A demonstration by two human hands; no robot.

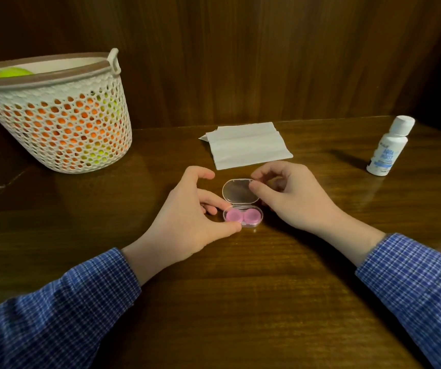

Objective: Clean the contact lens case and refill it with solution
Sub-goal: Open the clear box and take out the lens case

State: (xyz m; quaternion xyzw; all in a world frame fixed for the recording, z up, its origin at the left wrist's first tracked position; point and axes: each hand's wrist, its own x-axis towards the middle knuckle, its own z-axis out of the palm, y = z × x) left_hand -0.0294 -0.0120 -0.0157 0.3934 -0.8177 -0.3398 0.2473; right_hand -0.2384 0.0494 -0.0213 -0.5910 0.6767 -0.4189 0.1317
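A small clear plastic box [251, 225] lies on the wooden table, its clear lid [236, 191] swung up and open. Inside sits a pink contact lens case [242, 216] with two round caps. My left hand [187, 217] pinches the box's left end between thumb and fingers. My right hand [291, 197] pinches the lid's right edge with thumb and forefinger. A white solution bottle [388, 147] with a white cap and blue label stands at the far right. A folded white tissue [247, 145] lies just beyond the box.
A white perforated basket [62, 115] with a brown rim stands at the back left, holding orange and green things. A dark wooden wall rises behind the table [240, 302]. Blue checked sleeves cover both forearms.
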